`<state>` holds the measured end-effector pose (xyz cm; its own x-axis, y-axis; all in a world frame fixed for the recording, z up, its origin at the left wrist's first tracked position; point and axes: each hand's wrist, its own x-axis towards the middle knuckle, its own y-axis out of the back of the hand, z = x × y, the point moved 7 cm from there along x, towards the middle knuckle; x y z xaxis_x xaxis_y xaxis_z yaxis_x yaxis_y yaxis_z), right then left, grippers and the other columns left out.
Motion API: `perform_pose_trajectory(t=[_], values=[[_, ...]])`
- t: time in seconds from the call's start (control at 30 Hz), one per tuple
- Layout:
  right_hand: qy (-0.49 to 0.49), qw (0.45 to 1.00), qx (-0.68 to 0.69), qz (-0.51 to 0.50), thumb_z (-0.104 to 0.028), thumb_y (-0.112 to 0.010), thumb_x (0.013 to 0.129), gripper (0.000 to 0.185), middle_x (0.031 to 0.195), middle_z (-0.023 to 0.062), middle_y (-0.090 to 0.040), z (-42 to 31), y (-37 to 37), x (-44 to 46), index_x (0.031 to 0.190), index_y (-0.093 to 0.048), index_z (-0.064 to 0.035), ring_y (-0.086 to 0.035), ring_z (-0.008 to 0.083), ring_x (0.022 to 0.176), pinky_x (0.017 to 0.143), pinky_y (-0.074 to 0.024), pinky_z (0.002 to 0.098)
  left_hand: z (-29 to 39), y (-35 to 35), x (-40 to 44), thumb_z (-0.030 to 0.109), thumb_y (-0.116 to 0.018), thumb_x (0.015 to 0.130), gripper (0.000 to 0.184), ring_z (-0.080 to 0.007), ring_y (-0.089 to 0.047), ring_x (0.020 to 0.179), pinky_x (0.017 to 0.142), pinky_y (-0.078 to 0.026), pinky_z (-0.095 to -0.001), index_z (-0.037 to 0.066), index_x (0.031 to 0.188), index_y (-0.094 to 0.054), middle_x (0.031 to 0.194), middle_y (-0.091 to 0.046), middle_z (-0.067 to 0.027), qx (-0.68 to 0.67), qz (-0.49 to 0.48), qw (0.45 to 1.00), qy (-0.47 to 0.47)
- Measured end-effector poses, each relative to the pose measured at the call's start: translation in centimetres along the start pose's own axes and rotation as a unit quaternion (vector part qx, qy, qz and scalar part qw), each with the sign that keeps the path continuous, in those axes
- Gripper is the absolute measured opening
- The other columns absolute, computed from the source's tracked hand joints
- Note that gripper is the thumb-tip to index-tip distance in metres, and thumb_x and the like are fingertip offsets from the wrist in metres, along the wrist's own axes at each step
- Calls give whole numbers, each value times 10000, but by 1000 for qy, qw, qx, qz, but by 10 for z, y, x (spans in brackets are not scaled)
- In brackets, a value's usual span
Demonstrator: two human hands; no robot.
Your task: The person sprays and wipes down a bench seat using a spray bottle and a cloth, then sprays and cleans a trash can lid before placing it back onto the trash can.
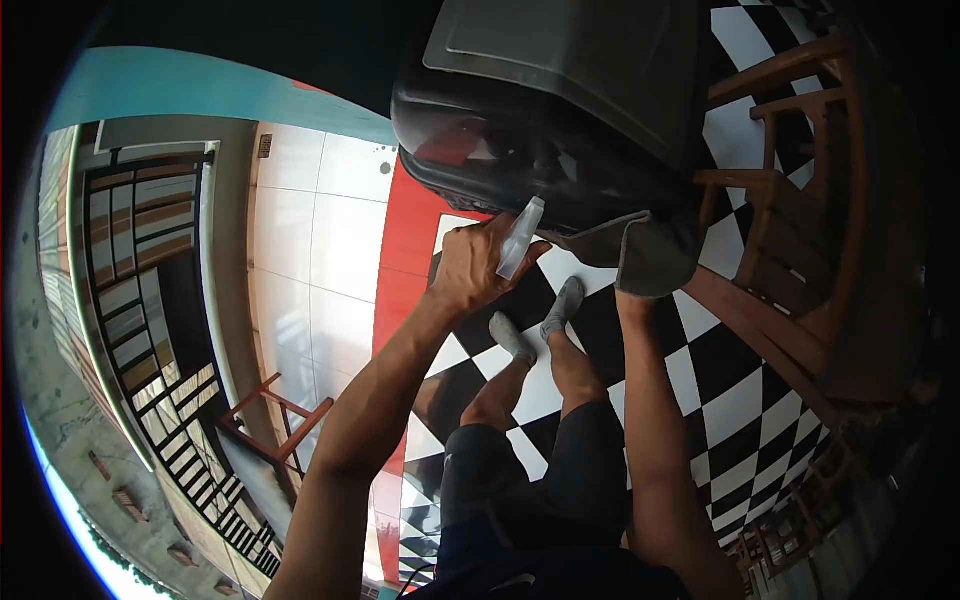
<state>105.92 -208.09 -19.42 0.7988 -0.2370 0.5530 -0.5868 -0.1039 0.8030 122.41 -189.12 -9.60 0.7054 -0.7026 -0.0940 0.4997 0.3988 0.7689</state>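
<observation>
My left hand (472,268) is closed around a spray bottle, whose pale translucent head (521,238) shows above the fist. The rest of the bottle is hidden. My right hand (634,303) holds a grey cloth (655,258), which drapes over it and covers the fingers. That cloth lies against the lower edge of a bulky, glossy black casing (480,150) with a duller grey panel (570,45) above. Reflections show on its curved face. The left hand is just below the casing's near edge.
Below is a black-and-white checkered floor (735,410), where my socked feet (512,338) stand. Wooden chairs (770,220) are on the right. A red band (395,270) and white tiles (285,220) lie left, near a dark barred gate (150,300) and a small reddish frame (300,415).
</observation>
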Motion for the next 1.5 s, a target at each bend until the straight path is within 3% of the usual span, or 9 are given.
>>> perform_pose_trajectory(t=[0.33,0.43,0.57,0.77,0.9,1.03,1.17,1.37,1.5], values=[[-291,921,244,88,-78,-797,796,686,1404,177,-480,0,60,43,1386,-458,7,-493,311,1281,1096,-392,397,-22,35,-21,128,-755,828,357,-304,-708,670,579,-569,-363,21,1144,-627,792,-686,-142,101,-120,988,-10],[-241,955,117,129,-91,-759,836,536,1332,194,-539,16,33,59,1307,-527,14,-550,312,1194,1023,-440,413,-5,133,-3,117,-657,836,928,-352,-728,877,678,-600,-388,57,1582,-107,1599,-193,-289,88,-77,993,21],[-514,780,331,137,-251,-414,1048,420,1156,216,-646,57,-5,81,1209,-588,96,-604,331,1128,1006,-436,384,17,186,57,85,-626,803,902,-392,-705,918,643,-617,-364,91,1583,-175,1596,-182,-296,220,-122,960,-124],[-457,796,-6,398,-308,-298,1077,475,1316,264,-544,-116,-37,106,1292,-563,22,-530,455,1144,1047,-359,532,4,191,80,-9,-586,743,873,-355,-727,697,520,-607,-328,38,1552,-261,1508,-274,-392,177,-165,937,-250],[-471,853,-224,35,-356,-397,1049,461,1332,186,-565,-317,-159,198,1344,-530,-27,-534,329,1232,1109,-354,462,17,196,77,26,-591,752,812,-418,-727,779,533,-598,-343,1,1520,-329,1476,-324,-402,231,-182,930,-218],[-454,800,75,384,-256,-464,1033,357,1249,197,-620,-240,-85,163,1253,-600,-9,-580,364,1181,1004,-456,419,31,199,78,78,-624,726,818,-468,-713,818,572,-602,-399,-8,1501,-373,1437,-364,-426,294,-190,887,-302],[-542,714,197,397,-244,-466,1023,343,1138,210,-664,-119,-117,93,1168,-639,14,-634,362,1070,943,-490,404,22,196,86,98,-630,660,865,-511,-670,985,679,-611,-465,-29,1483,-394,1397,-400,-444,254,-199,892,-318],[-560,739,54,371,-289,-471,1025,391,1177,224,-654,-254,-112,163,1178,-636,31,-621,364,1110,961,-472,395,34,193,82,60,-578,728,744,-531,-497,1230,839,-572,-517,-84,1440,-414,1409,-410,-419,245,-222,904,-271],[-558,724,111,389,-319,-474,1026,425,1202,233,-647,-91,-30,130,1185,-634,41,-612,366,1137,973,-460,390,33,194,83,57,-596,700,797,-545,-542,1179,859,-567,-503,-86,1455,-383,1414,-375,-444,288,-217,878,-314]])
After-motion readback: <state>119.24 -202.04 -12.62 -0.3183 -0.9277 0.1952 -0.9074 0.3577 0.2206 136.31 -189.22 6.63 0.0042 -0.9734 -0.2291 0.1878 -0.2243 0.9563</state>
